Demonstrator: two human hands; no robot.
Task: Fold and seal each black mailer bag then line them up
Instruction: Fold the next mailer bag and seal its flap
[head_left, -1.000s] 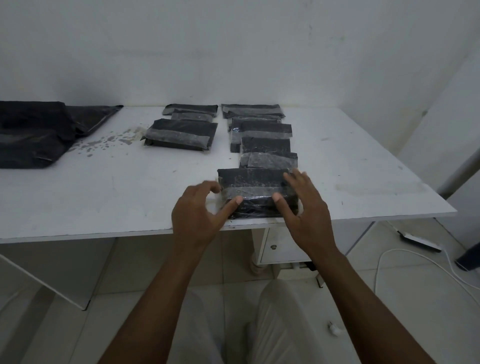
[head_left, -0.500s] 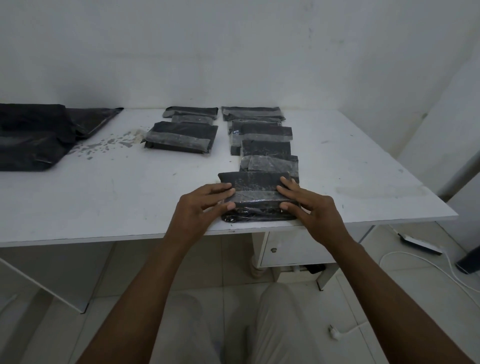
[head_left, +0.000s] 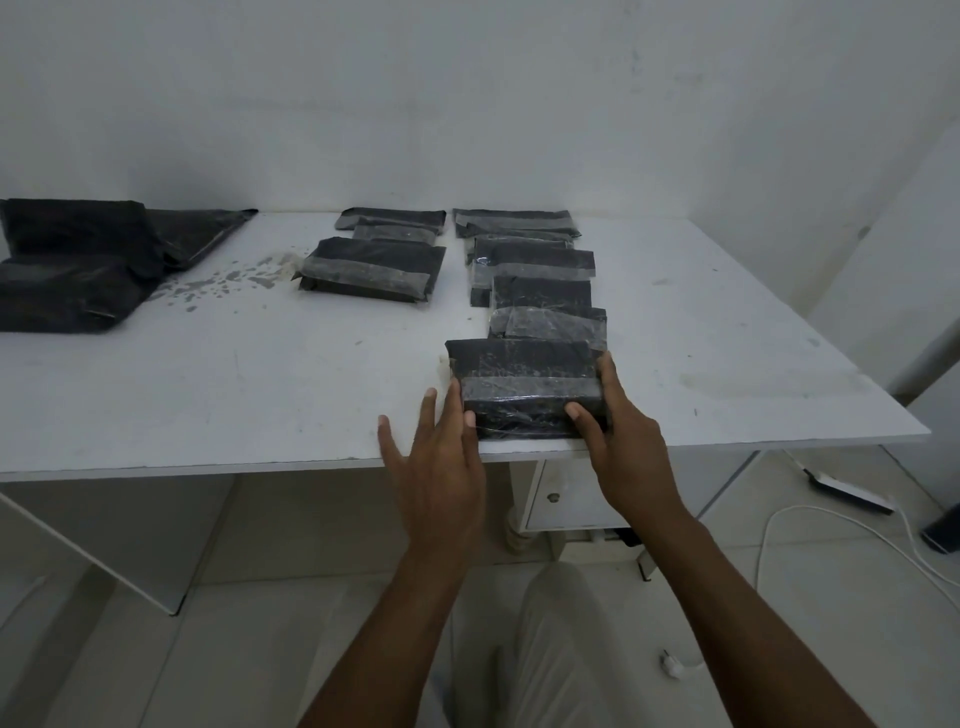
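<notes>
- While our hands bracket the nearest folded mailer bag (head_left: 525, 387) at the table's (head_left: 260, 395) front edge, we judge the step to be lining it up under the right-hand row (head_left: 535, 280).
- Next we would likely fetch another from the unfolded pile (head_left: 72, 265).
- Our left hand (head_left: 441, 457) lies spread flat, touching the bag's left end.
- Our right hand (head_left: 618, 441) cups its right end, thumb on top.

Dim, flat, bluish light with soft shadows (no glare anywhere); wide-angle bending curves the frame edges, and detail looks slightly soft.
</notes>
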